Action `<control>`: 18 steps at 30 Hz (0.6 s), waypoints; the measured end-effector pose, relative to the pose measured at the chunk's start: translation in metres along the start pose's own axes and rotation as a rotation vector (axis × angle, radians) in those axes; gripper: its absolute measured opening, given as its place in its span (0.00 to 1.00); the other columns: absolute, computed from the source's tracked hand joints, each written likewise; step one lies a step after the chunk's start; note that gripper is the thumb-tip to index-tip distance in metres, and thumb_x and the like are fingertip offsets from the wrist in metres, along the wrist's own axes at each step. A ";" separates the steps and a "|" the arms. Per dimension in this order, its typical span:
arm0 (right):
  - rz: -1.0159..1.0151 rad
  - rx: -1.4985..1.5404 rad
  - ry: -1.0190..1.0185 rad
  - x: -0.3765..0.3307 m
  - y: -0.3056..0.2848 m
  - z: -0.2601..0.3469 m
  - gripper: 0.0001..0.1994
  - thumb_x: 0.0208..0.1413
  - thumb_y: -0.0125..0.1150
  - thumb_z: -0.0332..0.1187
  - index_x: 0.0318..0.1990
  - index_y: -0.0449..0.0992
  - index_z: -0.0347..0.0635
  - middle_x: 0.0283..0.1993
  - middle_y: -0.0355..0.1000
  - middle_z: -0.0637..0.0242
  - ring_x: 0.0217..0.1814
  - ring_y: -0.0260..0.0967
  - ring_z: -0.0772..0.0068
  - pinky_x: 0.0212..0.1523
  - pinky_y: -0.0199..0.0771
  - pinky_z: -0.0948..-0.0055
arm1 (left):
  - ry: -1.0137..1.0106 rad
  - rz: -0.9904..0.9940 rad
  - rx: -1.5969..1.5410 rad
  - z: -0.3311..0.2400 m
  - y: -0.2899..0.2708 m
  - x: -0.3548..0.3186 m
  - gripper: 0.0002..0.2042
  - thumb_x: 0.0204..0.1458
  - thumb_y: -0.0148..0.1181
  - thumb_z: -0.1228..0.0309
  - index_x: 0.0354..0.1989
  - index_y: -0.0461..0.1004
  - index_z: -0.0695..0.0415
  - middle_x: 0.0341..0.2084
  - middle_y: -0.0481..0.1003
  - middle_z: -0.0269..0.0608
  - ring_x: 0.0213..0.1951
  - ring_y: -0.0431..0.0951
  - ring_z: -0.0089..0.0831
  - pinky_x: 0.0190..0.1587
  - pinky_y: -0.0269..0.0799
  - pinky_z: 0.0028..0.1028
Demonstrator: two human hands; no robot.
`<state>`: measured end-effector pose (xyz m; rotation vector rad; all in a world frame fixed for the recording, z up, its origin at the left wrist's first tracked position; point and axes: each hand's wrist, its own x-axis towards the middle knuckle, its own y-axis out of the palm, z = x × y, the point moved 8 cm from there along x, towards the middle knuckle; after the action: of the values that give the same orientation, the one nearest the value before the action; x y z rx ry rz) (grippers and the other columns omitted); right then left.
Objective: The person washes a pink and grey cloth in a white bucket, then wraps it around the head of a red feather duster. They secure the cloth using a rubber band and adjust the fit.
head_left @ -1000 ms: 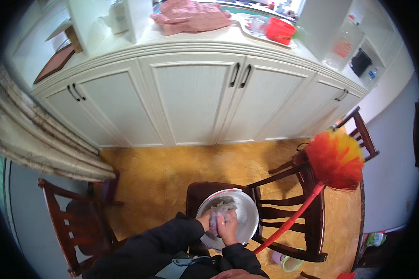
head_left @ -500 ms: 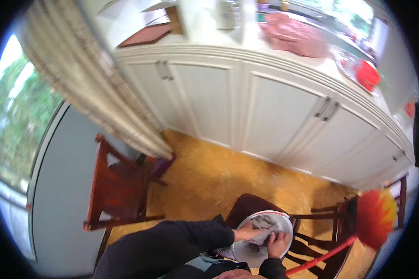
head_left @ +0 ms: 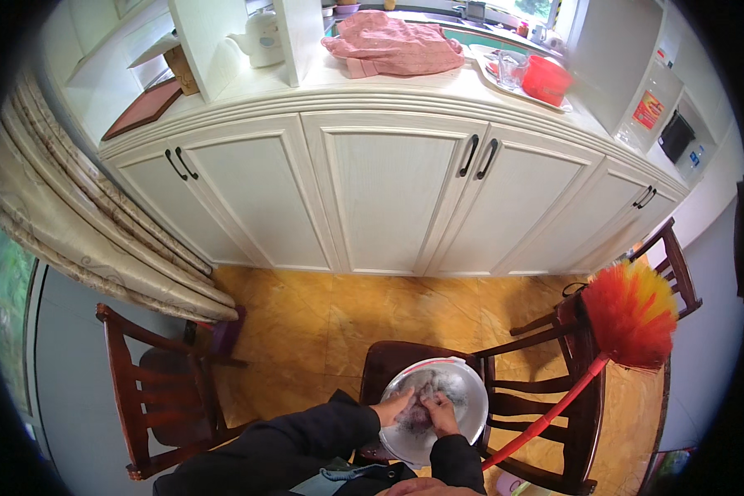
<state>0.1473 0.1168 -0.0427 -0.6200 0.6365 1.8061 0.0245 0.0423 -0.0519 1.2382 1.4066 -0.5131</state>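
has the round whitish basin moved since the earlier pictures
No. The round whitish basin sits at the same place on the seat of the dark brown wooden chair; both shift together in the picture because the camera moved.

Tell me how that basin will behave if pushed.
The basin probably keeps its shape, since it looks evenly round. Pushed far, it may tip off the chair seat, as it covers much of it. Its wet-looking contents could slosh, the top being open.
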 end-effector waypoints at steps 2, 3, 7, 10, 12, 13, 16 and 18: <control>0.072 0.006 0.020 -0.053 0.030 0.052 0.11 0.54 0.66 0.30 0.43 0.76 0.36 0.38 0.76 0.66 0.36 0.74 0.75 0.36 0.74 0.75 | -0.094 0.071 -0.115 0.001 0.003 0.006 0.37 0.54 0.47 0.32 0.65 0.63 0.45 0.57 0.70 0.34 0.59 0.68 0.31 0.59 0.64 0.38; 0.075 -0.034 -0.013 -0.059 0.028 0.047 0.10 0.54 0.67 0.29 0.42 0.75 0.36 0.37 0.76 0.66 0.35 0.73 0.77 0.35 0.74 0.76 | -0.038 0.185 -0.172 -0.017 0.016 -0.015 0.39 0.54 0.47 0.32 0.67 0.59 0.45 0.60 0.66 0.34 0.61 0.65 0.32 0.61 0.62 0.39; 0.057 -0.277 -0.368 -0.095 0.050 0.075 0.09 0.51 0.69 0.31 0.33 0.75 0.37 0.37 0.70 0.67 0.39 0.69 0.72 0.43 0.70 0.73 | 0.164 0.400 -0.257 -0.046 0.037 -0.048 0.23 0.61 0.53 0.54 0.59 0.69 0.54 0.54 0.73 0.39 0.57 0.70 0.31 0.59 0.67 0.35; -0.100 -0.540 -0.598 -0.103 0.064 0.089 0.09 0.51 0.67 0.33 0.31 0.75 0.37 0.35 0.69 0.59 0.37 0.69 0.59 0.43 0.70 0.66 | 0.328 0.586 -0.174 -0.032 0.036 -0.021 0.19 0.61 0.54 0.61 0.58 0.70 0.57 0.51 0.74 0.40 0.54 0.72 0.30 0.60 0.66 0.30; -0.230 -0.686 -0.788 -0.099 0.068 0.098 0.09 0.50 0.66 0.34 0.29 0.75 0.38 0.34 0.69 0.55 0.36 0.69 0.52 0.40 0.71 0.61 | 0.256 0.730 -0.290 -0.019 0.039 0.004 0.16 0.61 0.54 0.64 0.55 0.71 0.57 0.50 0.74 0.40 0.53 0.73 0.31 0.59 0.66 0.29; -0.297 -0.750 -0.922 -0.100 0.072 0.106 0.09 0.50 0.65 0.35 0.28 0.75 0.39 0.34 0.69 0.54 0.36 0.70 0.50 0.39 0.72 0.59 | 0.206 0.733 -0.318 -0.016 0.040 0.003 0.14 0.61 0.54 0.65 0.52 0.74 0.55 0.50 0.75 0.40 0.52 0.73 0.31 0.59 0.65 0.30; -0.378 -0.912 -0.970 -0.083 0.067 0.101 0.08 0.50 0.61 0.36 0.26 0.76 0.42 0.33 0.71 0.51 0.35 0.71 0.44 0.35 0.73 0.52 | 0.834 0.440 0.411 -0.030 0.028 -0.005 0.12 0.62 0.50 0.67 0.49 0.76 0.56 0.48 0.76 0.39 0.51 0.73 0.29 0.58 0.65 0.29; -0.376 -0.989 -0.914 -0.062 0.053 0.095 0.09 0.52 0.61 0.37 0.26 0.76 0.42 0.33 0.71 0.52 0.34 0.71 0.45 0.34 0.73 0.52 | 0.467 0.503 0.069 -0.003 0.021 0.043 0.14 0.62 0.50 0.64 0.50 0.75 0.57 0.48 0.76 0.38 0.50 0.73 0.27 0.56 0.66 0.28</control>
<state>0.1043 0.1250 0.0748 -0.4052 -0.9778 1.7129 0.0498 0.0689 -0.0831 1.7759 1.3839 0.0852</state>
